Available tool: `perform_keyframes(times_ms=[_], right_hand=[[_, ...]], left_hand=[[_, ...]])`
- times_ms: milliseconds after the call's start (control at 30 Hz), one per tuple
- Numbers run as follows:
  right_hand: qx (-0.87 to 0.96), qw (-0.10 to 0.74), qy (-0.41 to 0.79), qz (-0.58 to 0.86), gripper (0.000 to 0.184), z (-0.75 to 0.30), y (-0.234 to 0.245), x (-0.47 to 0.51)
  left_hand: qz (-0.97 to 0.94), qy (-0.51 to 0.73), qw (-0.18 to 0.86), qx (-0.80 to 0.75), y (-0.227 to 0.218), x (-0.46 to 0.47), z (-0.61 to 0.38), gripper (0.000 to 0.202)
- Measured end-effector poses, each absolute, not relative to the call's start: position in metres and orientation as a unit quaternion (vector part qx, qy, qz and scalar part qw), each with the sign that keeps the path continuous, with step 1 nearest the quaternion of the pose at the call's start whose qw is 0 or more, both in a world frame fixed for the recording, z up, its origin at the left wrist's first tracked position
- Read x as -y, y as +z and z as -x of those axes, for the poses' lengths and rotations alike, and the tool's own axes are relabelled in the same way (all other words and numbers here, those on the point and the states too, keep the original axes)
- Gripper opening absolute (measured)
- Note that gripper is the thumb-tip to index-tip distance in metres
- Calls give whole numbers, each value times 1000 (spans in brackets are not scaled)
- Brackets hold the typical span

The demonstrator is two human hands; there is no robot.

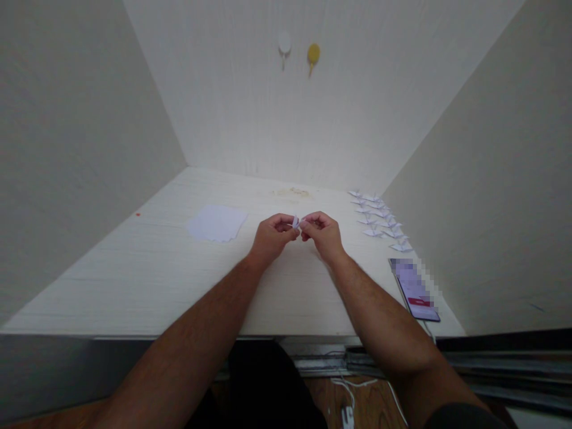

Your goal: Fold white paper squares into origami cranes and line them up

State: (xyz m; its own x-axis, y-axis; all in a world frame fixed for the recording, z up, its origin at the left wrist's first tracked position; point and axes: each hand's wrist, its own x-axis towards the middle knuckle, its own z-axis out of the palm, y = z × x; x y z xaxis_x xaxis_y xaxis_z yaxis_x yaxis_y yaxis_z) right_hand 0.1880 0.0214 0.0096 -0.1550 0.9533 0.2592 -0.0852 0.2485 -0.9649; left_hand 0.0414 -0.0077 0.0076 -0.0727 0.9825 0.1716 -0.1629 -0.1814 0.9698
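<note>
Between my two hands, above the middle of the white table (286,298), is a small piece of folded white paper (295,222). My left hand (273,236) pinches it between thumb and fingers. From the other side my right hand (322,233) closes its thumb and forefinger on its right end. Fingers cover much of the paper, so its exact shape is hard to make out. Left of my hands lies a stack of white paper sheets (217,223). Over to the right, several folded paper cranes (373,220) stand in rows.
A phone (415,289) with a cable lies at the table's right front, beside the right wall. Walls close in the table at left, back and right. A white hook (284,43) and a yellow hook (313,53) are on the back wall. An orange speck (138,214) lies far left.
</note>
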Motion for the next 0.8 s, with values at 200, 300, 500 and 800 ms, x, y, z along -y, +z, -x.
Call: perform_keyframes(times_ms=[200, 300, 500, 800], right_hand=[[586, 521, 512, 350, 32, -189, 14, -20], [598, 508, 515, 344, 33, -192, 19, -21], [617, 479, 528, 331, 32, -198, 22, -23], [609, 479, 543, 325, 22, -196, 23, -21]], left_hand=[[-485, 606, 487, -401, 6, 6, -40, 36], [-482, 601, 515, -376, 7, 6, -39, 36], [-465, 604, 548, -344, 7, 6, -39, 34], [-473, 577, 569, -346, 7, 5, -38, 36]])
